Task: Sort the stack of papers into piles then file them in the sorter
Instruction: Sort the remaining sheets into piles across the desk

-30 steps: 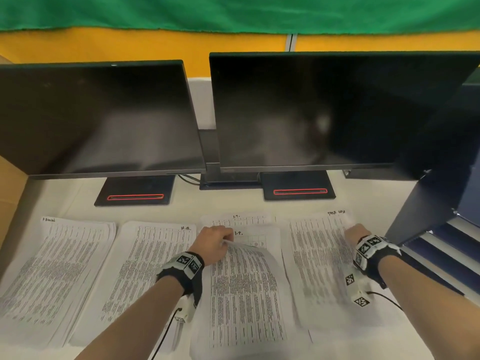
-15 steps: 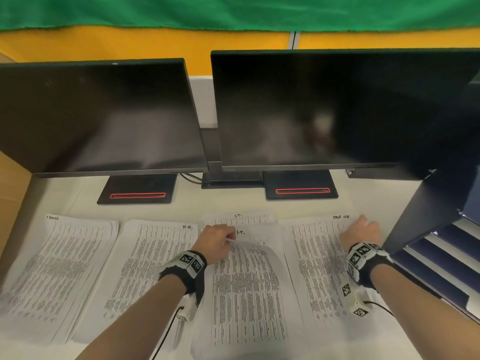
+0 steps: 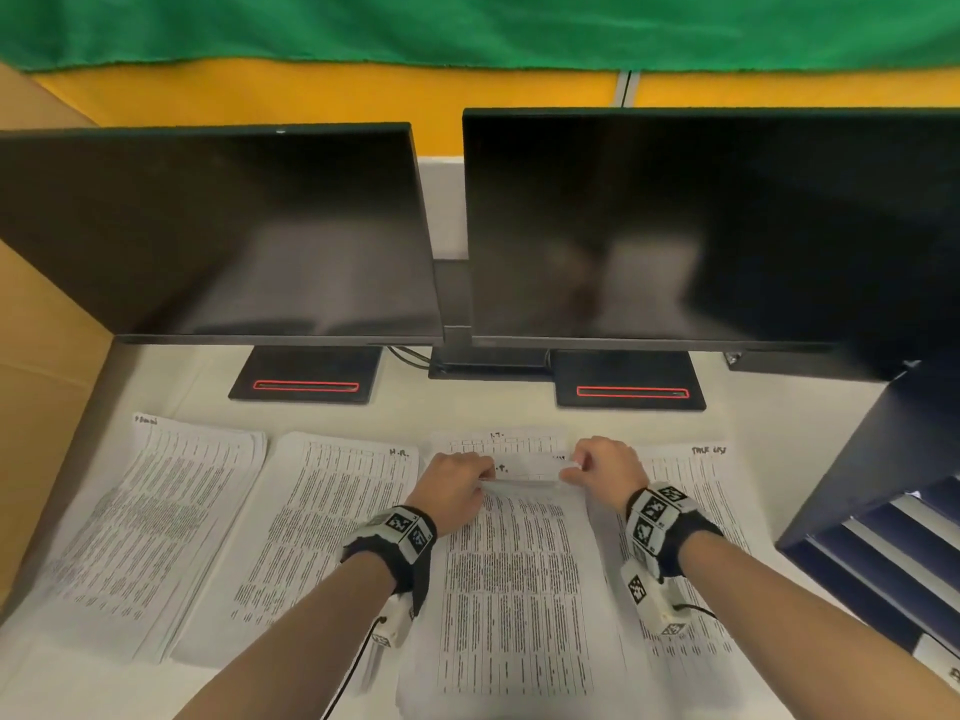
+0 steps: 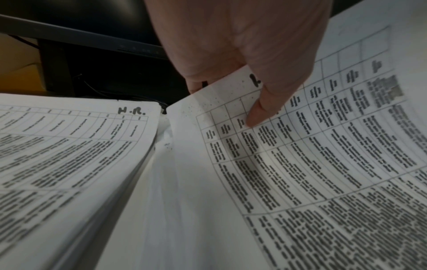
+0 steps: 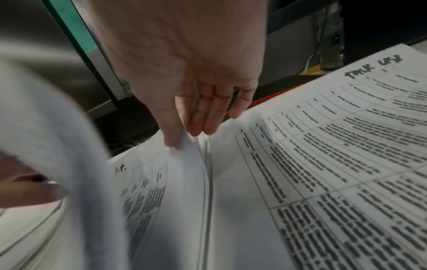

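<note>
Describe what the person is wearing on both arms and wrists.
Both forearms are bare, no sleeves. Each wrist carries a black wrist strap with white blocks printed with black-and-white square markers. A white camera unit hangs under each wrist, with a thin black cable trailing back.

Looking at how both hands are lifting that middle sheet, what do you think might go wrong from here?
1. The left hand and right hand pinch only the far corners of the lifted sheet; it already bows and might crease.
2. The H.R. pile and the pile on the right lie close beside it, so a trailing edge could drag their top sheets out of line.
</note>
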`<state>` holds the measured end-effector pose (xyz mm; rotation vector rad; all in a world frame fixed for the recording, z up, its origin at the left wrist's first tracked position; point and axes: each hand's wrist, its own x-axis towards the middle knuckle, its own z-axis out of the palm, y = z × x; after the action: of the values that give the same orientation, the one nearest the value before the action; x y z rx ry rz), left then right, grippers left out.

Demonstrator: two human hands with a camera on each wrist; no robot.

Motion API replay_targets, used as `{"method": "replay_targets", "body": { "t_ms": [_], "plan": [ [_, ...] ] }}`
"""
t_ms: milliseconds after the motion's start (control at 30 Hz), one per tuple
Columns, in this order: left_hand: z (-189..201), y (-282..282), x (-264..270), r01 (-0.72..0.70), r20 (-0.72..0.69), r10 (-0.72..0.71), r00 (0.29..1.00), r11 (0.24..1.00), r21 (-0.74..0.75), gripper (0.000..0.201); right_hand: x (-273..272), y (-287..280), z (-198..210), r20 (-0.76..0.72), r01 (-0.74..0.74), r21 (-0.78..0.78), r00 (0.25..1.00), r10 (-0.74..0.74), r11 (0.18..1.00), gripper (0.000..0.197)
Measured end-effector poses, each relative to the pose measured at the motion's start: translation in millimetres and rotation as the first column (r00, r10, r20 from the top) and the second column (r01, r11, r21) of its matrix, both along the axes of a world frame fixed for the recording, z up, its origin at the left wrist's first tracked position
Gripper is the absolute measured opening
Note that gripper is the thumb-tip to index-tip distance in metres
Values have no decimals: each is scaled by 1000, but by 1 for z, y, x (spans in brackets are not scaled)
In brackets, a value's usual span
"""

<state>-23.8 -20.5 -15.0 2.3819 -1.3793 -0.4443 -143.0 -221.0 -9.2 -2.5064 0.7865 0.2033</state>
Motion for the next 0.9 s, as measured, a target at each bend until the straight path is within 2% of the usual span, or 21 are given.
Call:
{"method": "replay_targets", "body": {
  "t_ms": [133,200,267,367,433,500,567,667,767,833,900],
  "plan": [
    [-6,1,0,27,63,-25,998,999,-31,15,-10,2,0,31,-91,-76,995,93,993,29],
    [-10,1,-1,34,84,-31,996,999,-34,17,-17,1,-2,51,-132,-70,989,136,989,25],
    [-12,1,-2,38,91,-35,995,998,-40,17,-23,4,-2,131,-122,-8,984,122,992,21],
    [-13,-1,-3,37,83,-33,996,998,-52,17,-30,9,2,226,-78,23,972,71,997,30],
    [-13,-2,-2,31,93,-26,995,998,-56,17,-35,11,5,239,-76,-13,968,77,997,17],
    [-15,-2,-3,26,117,-17,993,997,-78,15,-41,12,5,259,-93,-53,960,104,994,15],
    [-16,-1,-5,27,155,-10,988,994,-108,13,-45,13,6,291,-112,-29,950,115,993,12],
    [-17,1,-8,36,214,-11,977,993,-110,10,-50,14,7,330,-136,111,940,93,984,7],
    [-16,1,-9,47,221,-25,975,994,-94,10,-49,15,13,268,-171,361,961,73,917,9],
    [-14,1,-9,48,184,-28,983,994,-102,11,-46,16,19,238,-125,511,971,0,850,16],
    [-12,2,-10,33,133,-18,991,993,-116,13,-39,13,18,231,-55,590,967,-104,805,20]
  ]
}}
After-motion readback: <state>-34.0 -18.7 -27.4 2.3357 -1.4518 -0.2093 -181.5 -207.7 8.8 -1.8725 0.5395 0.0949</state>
